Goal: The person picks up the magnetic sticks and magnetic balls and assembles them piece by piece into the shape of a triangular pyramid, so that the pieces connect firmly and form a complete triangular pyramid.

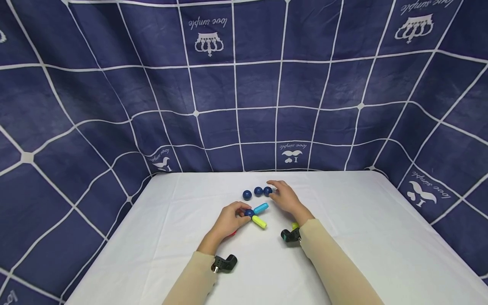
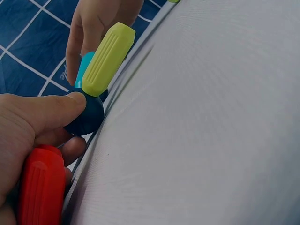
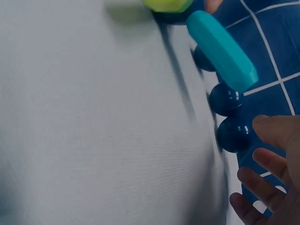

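Observation:
My left hand [image 1: 230, 218] pinches a dark blue ball [image 2: 89, 115] between thumb and fingers. A yellow-green ribbed rod [image 1: 259, 222] and a light blue rod [image 1: 261, 208] stick out from that ball at different angles. Close by the left palm is a red ribbed rod [image 2: 42, 185], mostly covered by the hand in the head view. My right hand [image 1: 285, 197] has its fingers spread, thumb tip right at the end ball [image 3: 233, 134] of a row of dark blue balls. Beside that one sits a second ball [image 1: 258, 191], and a third ball [image 1: 247, 195] lies farther left.
Another yellow-green piece [image 1: 295, 225] lies on the white tablecloth [image 1: 267, 262], partly hidden by the right wrist and its camera [image 1: 291, 235]. A dark blue checked curtain [image 1: 259, 84] hangs behind the table and along both sides.

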Available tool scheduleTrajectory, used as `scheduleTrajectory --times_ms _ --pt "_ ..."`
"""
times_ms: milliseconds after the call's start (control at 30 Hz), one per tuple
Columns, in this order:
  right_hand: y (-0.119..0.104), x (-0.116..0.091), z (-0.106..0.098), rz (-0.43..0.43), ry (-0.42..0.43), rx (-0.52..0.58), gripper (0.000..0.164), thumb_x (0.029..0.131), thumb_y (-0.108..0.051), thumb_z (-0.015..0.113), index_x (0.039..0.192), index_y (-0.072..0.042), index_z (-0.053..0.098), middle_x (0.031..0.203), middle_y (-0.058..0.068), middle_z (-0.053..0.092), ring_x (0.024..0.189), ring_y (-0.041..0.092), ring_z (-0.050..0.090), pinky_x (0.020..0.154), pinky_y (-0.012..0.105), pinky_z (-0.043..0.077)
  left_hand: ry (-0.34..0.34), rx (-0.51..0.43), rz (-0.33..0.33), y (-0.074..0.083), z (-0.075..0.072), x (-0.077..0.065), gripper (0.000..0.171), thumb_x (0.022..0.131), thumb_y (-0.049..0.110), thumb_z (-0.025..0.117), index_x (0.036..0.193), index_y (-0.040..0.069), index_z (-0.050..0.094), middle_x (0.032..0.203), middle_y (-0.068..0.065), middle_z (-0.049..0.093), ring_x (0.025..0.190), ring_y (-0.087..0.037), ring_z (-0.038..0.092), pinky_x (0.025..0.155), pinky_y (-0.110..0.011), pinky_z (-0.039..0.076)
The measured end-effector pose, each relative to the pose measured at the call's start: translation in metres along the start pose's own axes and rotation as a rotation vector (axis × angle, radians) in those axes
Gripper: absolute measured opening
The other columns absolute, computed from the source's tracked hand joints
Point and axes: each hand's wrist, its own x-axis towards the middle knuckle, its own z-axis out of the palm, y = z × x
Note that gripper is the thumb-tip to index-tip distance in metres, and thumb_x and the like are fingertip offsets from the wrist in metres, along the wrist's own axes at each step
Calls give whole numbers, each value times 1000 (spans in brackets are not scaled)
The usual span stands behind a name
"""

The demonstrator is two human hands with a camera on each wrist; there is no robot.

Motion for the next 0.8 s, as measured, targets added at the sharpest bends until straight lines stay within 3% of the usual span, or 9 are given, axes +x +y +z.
scheduleTrajectory --times_ms 233,433,600,800 --pt "0 4 3 11 -37 -21 40 94 -15 67 134 -15 60 134 15 60 115 32 61 100 50 49 -6 -12 -1 0 -1 -1 28 85 13 78 112 16 72 92 1 65 84 -12 58 74 -23 47" --pt "0 3 5 75 -31 55 29 92 -13 69 120 -15 60 130 9 65 116 30 63 103 49 47 -7 -15 10 1 -1 -1 27 85 12 78 111 15 71 92 0 66 84 -12 58 74 -23 47" --pt "0 1 4 108 -3 20 22 91 -14 72 109 -14 58 110 7 68 97 23 63 88 43 50 -6 -14 4 2 -1 -1 27 85 12 78 111 15 71 93 0 65 84 -13 59 74 -23 47" --pt "3 -4 2 94 -10 -45 36 88 -17 74 122 -11 62 101 7 60 85 19 54 78 37 46 0 -8 2 2 0 -1 27 85 12 78 111 15 71 93 0 65 83 -12 58 74 -23 47"
